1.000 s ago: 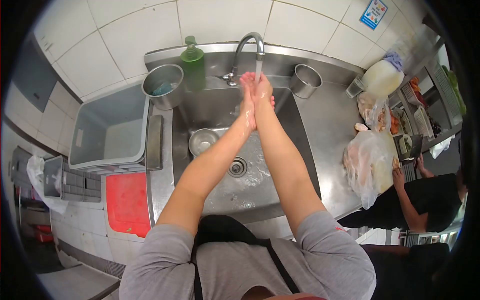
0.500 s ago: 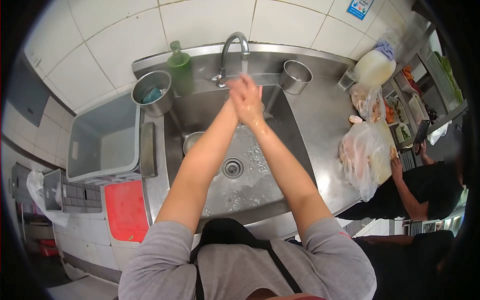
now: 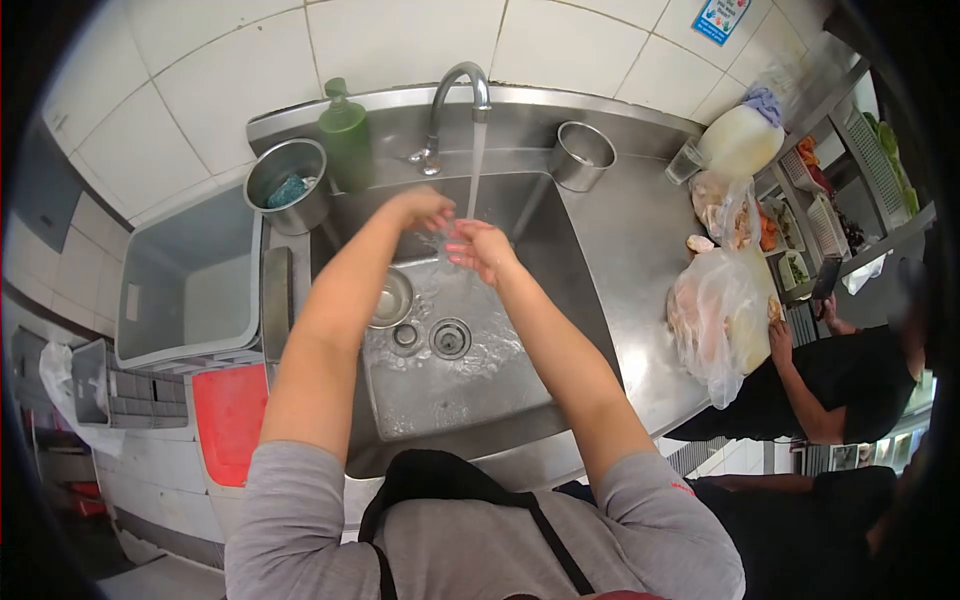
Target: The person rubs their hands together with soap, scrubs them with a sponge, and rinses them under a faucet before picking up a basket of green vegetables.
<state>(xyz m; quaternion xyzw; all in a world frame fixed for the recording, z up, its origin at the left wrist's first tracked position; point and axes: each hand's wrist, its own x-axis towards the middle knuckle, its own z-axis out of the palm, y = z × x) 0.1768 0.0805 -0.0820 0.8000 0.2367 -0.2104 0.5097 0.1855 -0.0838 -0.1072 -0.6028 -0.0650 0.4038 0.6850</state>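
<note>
Both hands are wet and held over the steel sink (image 3: 465, 405), close to the water stream (image 3: 478, 160) from the curved faucet (image 3: 462, 72). My left hand (image 3: 424, 208) is left of the stream, smeared by motion, its fingers loosely extended with nothing seen in them. At the stream, my right hand (image 3: 487, 248) has its palm turned inward and its fingers apart, holding nothing. Below the hands, a metal bowl (image 3: 392, 300) and a small round metal piece (image 3: 405, 337) lie beside the drain (image 3: 450, 338). Water spreads over the sink bottom.
Left of the faucet stand a green pump bottle (image 3: 345, 140) and a metal pot (image 3: 287, 190) with a scrubber. A grey crate (image 3: 190, 285) is further left. To the right are a metal container (image 3: 583, 157) and plastic bags of meat (image 3: 712, 310). A co-worker (image 3: 840, 380) stands beyond.
The hands, rubbing together under the faucet before, have parted and come down nearer. The left has moved to the left. The bowl and the round piece now show more fully.
</note>
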